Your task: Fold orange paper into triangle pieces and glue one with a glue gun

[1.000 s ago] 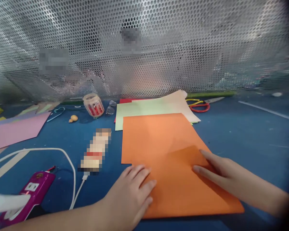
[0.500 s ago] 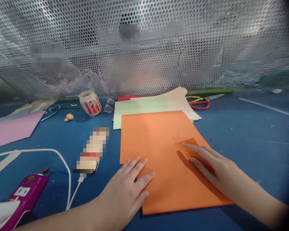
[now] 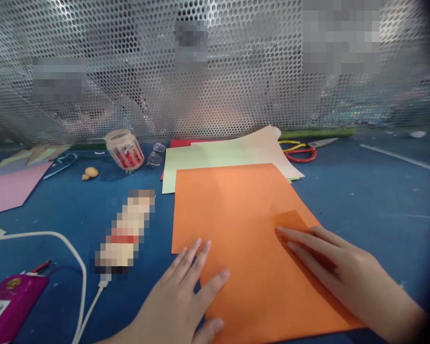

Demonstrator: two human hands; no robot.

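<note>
A large orange sheet of paper lies in front of me, its far end over the other sheets. My left hand rests on its left edge with fingers spread, holding nothing. Over the sheet's right side, my right hand has a small darker orange piece of paper at its fingers. The far end of that piece sticks out past the fingertips; the rest is hidden by the hand. A shadow runs along the sheet below the right hand.
Beyond the sheet are pale green paper and red-and-yellow-handled scissors. To the left are a jar, glasses, a blurred-out phone-like object on a white cable, and a purple device. Perforated metal stands behind.
The view has shifted, so things at the left sit further left. The small orange piece and my right hand appear slightly lower and further right; my left hand stays on the sheet.
</note>
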